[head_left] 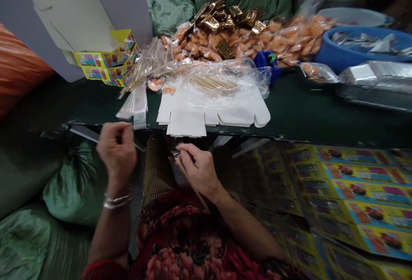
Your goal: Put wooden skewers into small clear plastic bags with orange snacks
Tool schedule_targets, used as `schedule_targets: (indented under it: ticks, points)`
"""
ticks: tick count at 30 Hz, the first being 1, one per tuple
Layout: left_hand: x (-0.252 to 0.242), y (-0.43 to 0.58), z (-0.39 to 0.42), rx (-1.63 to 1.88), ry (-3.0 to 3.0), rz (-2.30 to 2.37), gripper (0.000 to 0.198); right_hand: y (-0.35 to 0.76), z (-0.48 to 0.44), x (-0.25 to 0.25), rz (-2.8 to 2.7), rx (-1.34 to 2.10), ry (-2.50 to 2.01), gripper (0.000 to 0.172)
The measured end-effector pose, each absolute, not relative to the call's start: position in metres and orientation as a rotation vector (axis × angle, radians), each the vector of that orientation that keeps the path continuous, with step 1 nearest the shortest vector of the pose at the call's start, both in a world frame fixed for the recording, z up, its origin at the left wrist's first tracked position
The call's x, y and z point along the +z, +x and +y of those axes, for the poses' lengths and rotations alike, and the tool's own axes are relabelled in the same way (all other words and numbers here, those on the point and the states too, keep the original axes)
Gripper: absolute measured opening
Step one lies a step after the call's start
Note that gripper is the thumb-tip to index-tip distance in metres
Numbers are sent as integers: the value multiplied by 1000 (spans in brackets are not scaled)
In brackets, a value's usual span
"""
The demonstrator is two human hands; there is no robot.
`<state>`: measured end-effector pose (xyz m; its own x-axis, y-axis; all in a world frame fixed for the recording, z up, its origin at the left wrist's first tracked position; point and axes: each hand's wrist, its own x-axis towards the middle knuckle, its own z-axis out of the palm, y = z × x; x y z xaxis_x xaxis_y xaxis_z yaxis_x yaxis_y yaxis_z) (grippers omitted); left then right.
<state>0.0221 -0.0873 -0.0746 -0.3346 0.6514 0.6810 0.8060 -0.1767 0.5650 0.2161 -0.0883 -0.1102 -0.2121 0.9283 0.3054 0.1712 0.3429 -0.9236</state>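
Note:
My right hand (198, 169) is pinched closed over my lap around a thin wooden stick (189, 181), which slants down toward my waist. A bit of clear plastic shows at those fingertips. My left hand (117, 149) is raised at the table's front edge with its fingers curled closed; whatever they may hold is hidden. Just beyond it, flat clear plastic bags (140, 108) fan out over the edge. Flat white card boxes (188, 119) lie stacked ahead of my hands, with a clear bag of wooden sticks (214, 86) on top.
Orange wrapped pieces (251, 42) and gold foil packets (222, 18) are heaped at the back. Yellow printed boxes (109, 61) stand left. A blue basin (350, 48) and clear plastic trays (376, 82) sit right. Printed cartons (367, 190) lie below right; green sacks (74, 185) lie below left.

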Motion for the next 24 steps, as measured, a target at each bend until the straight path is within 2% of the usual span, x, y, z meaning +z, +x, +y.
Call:
schedule_targets:
  ticks: [2,4,6,9,11,16,18,22,24]
  points:
    - [-86,-8,-107,-1570,-1940,-2298,9,219,-85,-112,-1570,1022,-1013,17]
    - [-109,-32,-134,-1247,-2347,-2642,15,220,-80,-112,-1551,1028,-1014,13]
    - [-134,-43,-158,-865,-2508,-2806,21,220,-76,-113,-1564,1018,-1010,10]
    - [-150,-34,-169,-732,-2435,-2846,22,216,-72,-113,-1564,955,-1030,9]
    - [-138,-13,-157,-880,-2464,-2806,16,212,-73,-112,-1549,907,-1048,9]
    - [-89,46,-107,-1744,-2549,-2522,24,210,-75,-104,-1502,914,-1043,8]
    - [-84,54,-98,-1826,-2506,-2577,23,214,-76,-103,-1468,926,-1044,7]
    - [-94,41,-100,-1627,-2871,-2539,23,224,-73,-104,-1402,923,-1089,9]
    - [-101,33,-104,-1792,-2787,-2629,31,227,-69,-106,-1378,924,-1105,9]
